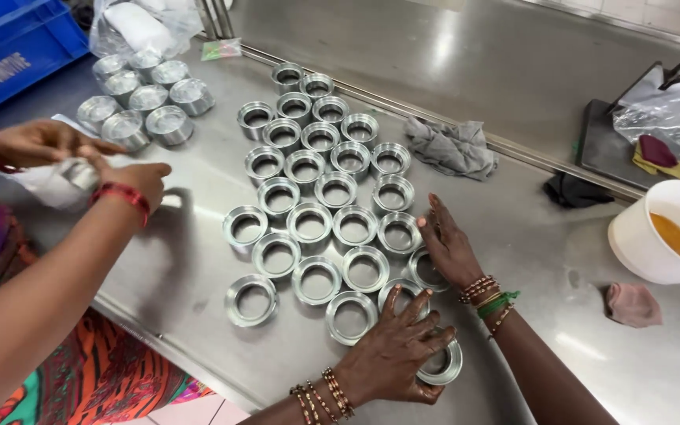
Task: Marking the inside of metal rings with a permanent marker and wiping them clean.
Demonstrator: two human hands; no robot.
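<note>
Several shiny metal rings (pixel 310 224) lie flat in rows on the steel table (pixel 198 260). My left hand (pixel 391 358) lies over the nearest rings, its fingers curled around one metal ring (pixel 445 366) at the front. My right hand (pixel 446 248) is flat on its edge against the right side of the group. It touches a ring (pixel 400 233) with its fingertips and covers part of another ring (pixel 425 274).
A co-worker's hands (pixel 131 179) at the left hold a part in a white cloth. Closed metal cups (pixel 147 106) sit at the back left by a blue crate (pixel 9 47). A grey rag (pixel 452 148), a white tub of amber liquid (pixel 670 232) and a pink cloth (pixel 633 304) lie to the right.
</note>
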